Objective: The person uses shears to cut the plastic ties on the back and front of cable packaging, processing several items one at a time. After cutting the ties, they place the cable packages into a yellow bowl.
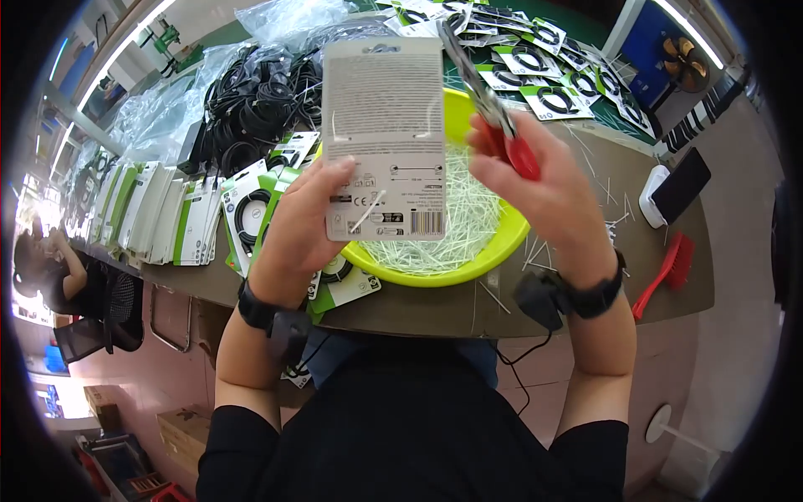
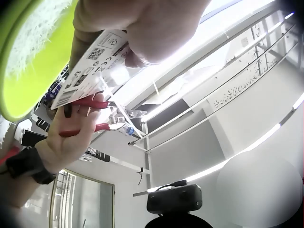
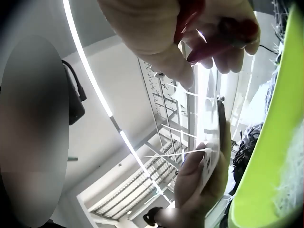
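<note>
My left hand (image 1: 303, 207) grips the lower left edge of a printed packaging card (image 1: 385, 105), its thumb on the text and barcode side. Thin white plastic tie tails (image 3: 174, 154) stick out of that side. In my right hand (image 1: 552, 188) is a pair of cutting pliers with red handles (image 2: 88, 101). Their metal head (image 1: 468, 71) points up, beside the card's upper right edge. Below both hands sits a lime-green basin (image 1: 418, 279) holding a heap of white plastic strips (image 1: 477, 217).
Left of the basin stand a row of packed cards (image 1: 146, 209) and a pile of black cables (image 1: 259, 105). More carded cables (image 1: 556, 100) cover the green mat behind. On the right lie a red brush (image 1: 669, 272) and a phone on a stand (image 1: 682, 186). Loose strips litter the tabletop.
</note>
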### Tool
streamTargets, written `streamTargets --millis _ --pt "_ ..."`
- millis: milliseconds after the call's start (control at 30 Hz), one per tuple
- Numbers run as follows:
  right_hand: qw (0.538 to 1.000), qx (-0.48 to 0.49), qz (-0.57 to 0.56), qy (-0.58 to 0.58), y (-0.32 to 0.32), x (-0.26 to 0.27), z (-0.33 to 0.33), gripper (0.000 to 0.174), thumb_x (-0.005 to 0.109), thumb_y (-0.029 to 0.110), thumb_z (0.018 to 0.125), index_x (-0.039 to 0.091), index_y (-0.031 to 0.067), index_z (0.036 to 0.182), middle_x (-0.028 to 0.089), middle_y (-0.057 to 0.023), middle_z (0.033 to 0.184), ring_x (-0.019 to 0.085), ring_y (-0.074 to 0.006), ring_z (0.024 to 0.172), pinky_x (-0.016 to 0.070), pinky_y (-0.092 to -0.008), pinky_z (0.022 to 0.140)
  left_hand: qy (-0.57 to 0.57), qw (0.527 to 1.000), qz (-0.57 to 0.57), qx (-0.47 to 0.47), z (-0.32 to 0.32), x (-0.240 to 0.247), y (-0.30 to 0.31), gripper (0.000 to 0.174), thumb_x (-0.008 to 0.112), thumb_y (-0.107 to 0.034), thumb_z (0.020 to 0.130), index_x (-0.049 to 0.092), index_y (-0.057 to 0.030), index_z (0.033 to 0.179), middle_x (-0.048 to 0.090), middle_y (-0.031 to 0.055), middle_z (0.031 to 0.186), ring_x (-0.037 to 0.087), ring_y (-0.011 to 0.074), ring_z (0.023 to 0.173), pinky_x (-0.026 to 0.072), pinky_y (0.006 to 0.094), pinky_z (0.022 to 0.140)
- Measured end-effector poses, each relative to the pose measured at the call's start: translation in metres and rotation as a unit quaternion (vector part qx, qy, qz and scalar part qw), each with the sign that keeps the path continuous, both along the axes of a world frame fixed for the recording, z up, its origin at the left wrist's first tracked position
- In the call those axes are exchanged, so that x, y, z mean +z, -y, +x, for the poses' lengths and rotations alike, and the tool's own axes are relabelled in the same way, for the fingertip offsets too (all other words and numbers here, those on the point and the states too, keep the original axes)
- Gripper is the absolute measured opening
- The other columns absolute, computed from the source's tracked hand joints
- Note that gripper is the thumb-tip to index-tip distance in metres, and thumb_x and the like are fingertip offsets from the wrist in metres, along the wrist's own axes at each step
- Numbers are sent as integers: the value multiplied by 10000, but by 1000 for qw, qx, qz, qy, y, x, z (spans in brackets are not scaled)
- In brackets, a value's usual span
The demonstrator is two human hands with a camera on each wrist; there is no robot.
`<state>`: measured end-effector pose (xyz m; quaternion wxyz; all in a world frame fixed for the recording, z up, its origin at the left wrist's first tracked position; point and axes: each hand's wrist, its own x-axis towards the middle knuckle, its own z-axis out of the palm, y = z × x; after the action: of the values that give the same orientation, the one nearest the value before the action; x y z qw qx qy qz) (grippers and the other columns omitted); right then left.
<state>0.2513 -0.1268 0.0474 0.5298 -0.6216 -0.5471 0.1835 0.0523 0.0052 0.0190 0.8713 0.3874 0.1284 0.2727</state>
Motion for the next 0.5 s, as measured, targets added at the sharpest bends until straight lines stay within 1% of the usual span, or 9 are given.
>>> streamTargets --millis 33,67,100,133,167,267,300,400,500 --pt "995 -19 8 97 8 0 -1 362 653 63 779 547 1 1120 602 -62 932 571 -144 774 452 -246 690 -2 1000 -3 6 -5 0 0 369 463 -127 937 430 45 1261 567 166 1163 597 220 1026 499 337 896" --pt "995 -11 4 95 17 0 -1 362 653 63 779 547 1 1120 602 -62 932 571 -144 774 452 -246 690 -23 1000 6 9 -11 -1 -1 373 463 -122 934 426 46 1266 565 164 1165 597 216 1024 501 333 891" --pt "977 -47 16 205 25 1 0 378 652 54 762 548 12 1124 603 -83 954 579 -181 801 451 -268 708 -44 999 15 13 -18 -1 -1 378 464 -116 932 422 47 1271 564 162 1168 598 212 1023 504 330 886" --pt "945 -83 31 313 29 1 1 396 652 44 746 550 22 1128 604 -104 975 587 -219 827 450 -289 727 -65 997 24 16 -24 -2 -1 383 465 -111 930 417 48 1275 563 160 1170 598 207 1022 506 326 881" --pt "946 -76 29 313 30 2 0 396 652 44 746 550 22 1128 604 -104 975 587 -219 827 450 -289 727 -66 997 20 22 -29 -2 0 383 465 -111 930 417 48 1275 563 160 1170 598 207 1022 506 326 881" --pt "867 -118 -34 484 37 3 1 429 664 47 705 560 46 1121 599 -114 1014 569 -284 895 437 -351 779 -87 992 77 42 -32 -2 4 394 468 -116 930 412 49 1283 561 158 1173 594 207 1027 507 328 874" --pt "866 -119 -37 485 37 2 1 429 664 47 705 560 46 1121 599 -114 1014 569 -284 895 437 -351 779 -86 993 75 40 -32 -1 6 394 468 -116 930 412 49 1283 561 158 1173 594 207 1027 507 328 874" --pt "877 -113 -45 464 35 -1 0 423 678 59 694 572 68 1104 601 -104 1024 548 -291 930 419 -390 807 -105 985 117 65 -31 2 12 394 471 -112 931 411 48 1285 558 152 1178 585 194 1033 499 319 874" --pt "879 -111 -40 461 33 -2 -2 415 677 55 693 576 67 1095 601 -106 1018 550 -290 922 420 -387 803 -102 985 125 69 -31 3 15 396 475 -108 930 409 46 1289 556 148 1181 581 186 1034 493 311 875"
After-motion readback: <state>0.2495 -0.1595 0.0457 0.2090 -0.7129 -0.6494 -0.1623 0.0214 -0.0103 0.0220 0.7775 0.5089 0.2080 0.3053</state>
